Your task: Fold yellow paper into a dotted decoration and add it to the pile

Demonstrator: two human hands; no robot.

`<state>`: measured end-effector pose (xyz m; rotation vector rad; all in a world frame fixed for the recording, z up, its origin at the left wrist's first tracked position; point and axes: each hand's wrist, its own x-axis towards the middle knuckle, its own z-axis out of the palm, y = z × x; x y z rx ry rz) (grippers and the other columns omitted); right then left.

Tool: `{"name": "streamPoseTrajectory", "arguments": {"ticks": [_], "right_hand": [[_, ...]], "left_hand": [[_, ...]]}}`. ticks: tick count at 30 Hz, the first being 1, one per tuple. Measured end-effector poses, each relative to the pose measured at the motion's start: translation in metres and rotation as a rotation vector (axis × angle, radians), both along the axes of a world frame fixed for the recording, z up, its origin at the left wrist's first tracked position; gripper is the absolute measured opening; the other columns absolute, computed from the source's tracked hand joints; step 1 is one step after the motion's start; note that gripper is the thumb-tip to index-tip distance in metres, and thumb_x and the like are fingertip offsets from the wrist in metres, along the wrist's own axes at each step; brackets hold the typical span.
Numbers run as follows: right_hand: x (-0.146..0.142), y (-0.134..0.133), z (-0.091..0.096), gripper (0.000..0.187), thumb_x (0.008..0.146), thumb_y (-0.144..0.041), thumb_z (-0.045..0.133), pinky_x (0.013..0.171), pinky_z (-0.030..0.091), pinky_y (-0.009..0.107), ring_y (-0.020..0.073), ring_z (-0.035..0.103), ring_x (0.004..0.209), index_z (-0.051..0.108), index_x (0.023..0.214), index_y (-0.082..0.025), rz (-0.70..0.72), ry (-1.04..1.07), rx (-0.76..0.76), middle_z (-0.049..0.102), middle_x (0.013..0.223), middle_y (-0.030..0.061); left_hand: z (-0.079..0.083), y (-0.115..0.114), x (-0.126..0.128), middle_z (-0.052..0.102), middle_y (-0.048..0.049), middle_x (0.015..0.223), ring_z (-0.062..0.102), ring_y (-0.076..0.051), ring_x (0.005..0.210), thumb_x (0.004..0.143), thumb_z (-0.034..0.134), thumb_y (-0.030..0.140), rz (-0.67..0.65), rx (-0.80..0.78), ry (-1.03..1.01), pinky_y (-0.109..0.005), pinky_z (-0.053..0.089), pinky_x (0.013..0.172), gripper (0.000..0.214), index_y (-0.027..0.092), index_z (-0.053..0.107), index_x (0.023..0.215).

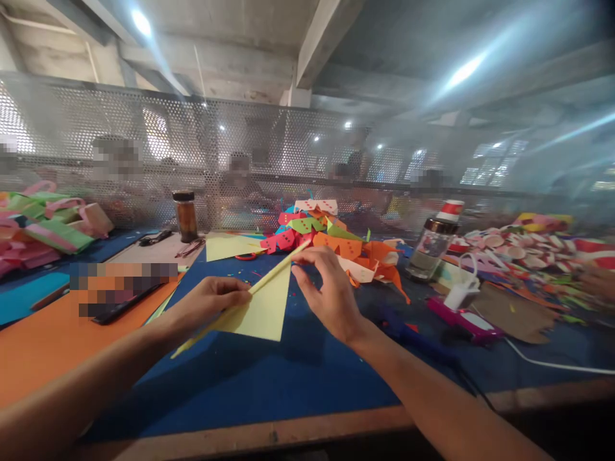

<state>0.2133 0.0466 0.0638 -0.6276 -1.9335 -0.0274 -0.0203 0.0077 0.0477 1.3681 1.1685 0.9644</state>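
Observation:
A pale yellow sheet of paper (262, 314) is held above the blue tabletop, its upper edge rolled into a thin tube that slants up to the right. My left hand (216, 301) pinches the lower part of this rolled edge between thumb and fingers. Close to the tube's upper end, my right hand (329, 291) has its bent fingers and thumb at the paper's edge; the exact contact is partly hidden. Behind the hands lies a pile of cut paper shapes (336, 246) in orange, pink, green and white. Another yellow sheet (230, 246) rests beside that pile.
Orange sheets (43, 352) cover the left, with a phone-like dark object (129, 301) on top. A brown jar (185, 218) and a glass jar (430, 250) stand farther back. On the right are a pink power strip (466, 320), a white cable and paper cups (514, 250).

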Motion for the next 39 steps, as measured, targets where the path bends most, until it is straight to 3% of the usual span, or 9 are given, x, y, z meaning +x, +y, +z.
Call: {"name": "streamPoseTrajectory", "arguments": {"ticks": [2, 4, 10, 16, 20, 23, 31, 35, 39], "right_hand": [[0.0, -0.006, 0.0, 0.015, 0.097, -0.021, 0.053, 0.094, 0.043, 0.041, 0.0221, 0.057, 0.104, 0.063, 0.107, -0.024, -0.038, -0.162, 0.132, 0.065, 0.105, 0.0066], [-0.002, -0.009, -0.003, 0.014, 0.098, -0.024, 0.054, 0.093, 0.04, 0.04, 0.022, 0.057, 0.102, 0.065, 0.106, -0.023, -0.039, -0.321, 0.139, 0.067, 0.105, 0.0057], [-0.009, -0.005, -0.018, 0.016, 0.096, -0.031, 0.06, 0.079, 0.038, 0.034, 0.0183, 0.063, 0.088, 0.07, 0.089, -0.02, 0.046, -0.64, -0.187, 0.073, 0.088, 0.0015], [-0.008, -0.003, -0.022, 0.011, 0.093, -0.024, 0.062, 0.078, 0.043, 0.033, 0.0188, 0.065, 0.088, 0.071, 0.088, -0.021, 0.074, -0.631, -0.416, 0.073, 0.092, 0.003], [0.0, -0.015, -0.016, 0.02, 0.093, -0.012, 0.056, 0.092, 0.041, 0.039, 0.0216, 0.058, 0.105, 0.066, 0.107, -0.021, 0.084, -0.621, -0.233, 0.066, 0.108, 0.0067], [0.006, -0.031, -0.01, 0.031, 0.088, -0.004, 0.054, 0.096, 0.04, 0.037, 0.0204, 0.054, 0.108, 0.063, 0.112, -0.021, 0.222, -0.729, -0.231, 0.062, 0.112, 0.0065], [0.002, -0.043, -0.014, 0.009, 0.091, -0.023, 0.064, 0.089, 0.04, 0.035, 0.0202, 0.055, 0.1, 0.064, 0.098, -0.017, 0.297, -0.764, -0.195, 0.063, 0.104, 0.0066], [-0.004, -0.034, -0.023, 0.019, 0.097, -0.033, 0.058, 0.08, 0.039, 0.032, 0.0166, 0.058, 0.086, 0.066, 0.089, -0.018, 0.304, -0.625, -0.224, 0.067, 0.089, 0.0024], [-0.009, -0.032, -0.031, 0.021, 0.098, -0.029, 0.056, 0.074, 0.041, 0.031, 0.0162, 0.06, 0.08, 0.068, 0.084, -0.019, 0.239, -0.579, -0.332, 0.07, 0.082, 0.002]], "left_hand": [[-0.004, 0.004, -0.002, 0.07, 0.0008, 0.069, 0.057, -0.013, 0.058, 0.073, 0.073, 0.043, -0.059, 0.007, 0.092, -0.023, 0.038, 0.055, 0.026, 0.019, 0.074, 0.084], [-0.008, 0.006, -0.004, 0.071, 0.0, 0.074, 0.059, -0.015, 0.063, 0.075, 0.072, 0.042, -0.125, 0.04, 0.173, -0.024, 0.04, 0.059, 0.027, 0.019, 0.075, 0.088], [-0.017, 0.008, -0.005, 0.07, 0.0012, 0.074, 0.055, -0.013, 0.063, 0.08, 0.067, 0.041, -0.259, 0.102, 0.332, -0.023, 0.036, 0.058, 0.029, 0.018, 0.074, 0.096], [-0.022, 0.008, -0.01, 0.074, -0.0009, 0.081, 0.062, -0.017, 0.07, 0.078, 0.066, 0.034, -0.267, 0.095, 0.331, -0.023, 0.041, 0.063, 0.026, 0.021, 0.075, 0.099], [-0.021, 0.01, -0.013, 0.072, 0.0005, 0.075, 0.06, -0.015, 0.064, 0.077, 0.066, 0.03, -0.243, 0.122, 0.344, -0.021, 0.038, 0.057, 0.02, 0.022, 0.076, 0.092], [-0.021, 0.011, -0.014, 0.07, 0.0014, 0.068, 0.057, -0.014, 0.058, 0.075, 0.067, 0.029, -0.213, 0.118, 0.321, -0.02, 0.034, 0.053, 0.02, 0.021, 0.076, 0.091], [-0.019, 0.007, -0.007, 0.069, 0.0022, 0.068, 0.058, -0.014, 0.06, 0.072, 0.068, 0.027, -0.225, 0.104, 0.246, -0.02, 0.037, 0.055, 0.014, 0.02, 0.072, 0.084], [-0.02, 0.004, -0.006, 0.069, 0.002, 0.07, 0.059, -0.014, 0.062, 0.073, 0.065, 0.025, -0.216, 0.146, 0.311, -0.021, 0.039, 0.056, 0.014, 0.02, 0.072, 0.084], [-0.024, 0.003, -0.004, 0.071, 0.0011, 0.072, 0.06, -0.015, 0.065, 0.075, 0.062, 0.023, -0.229, 0.21, 0.394, -0.021, 0.04, 0.057, 0.015, 0.021, 0.074, 0.084]]}}
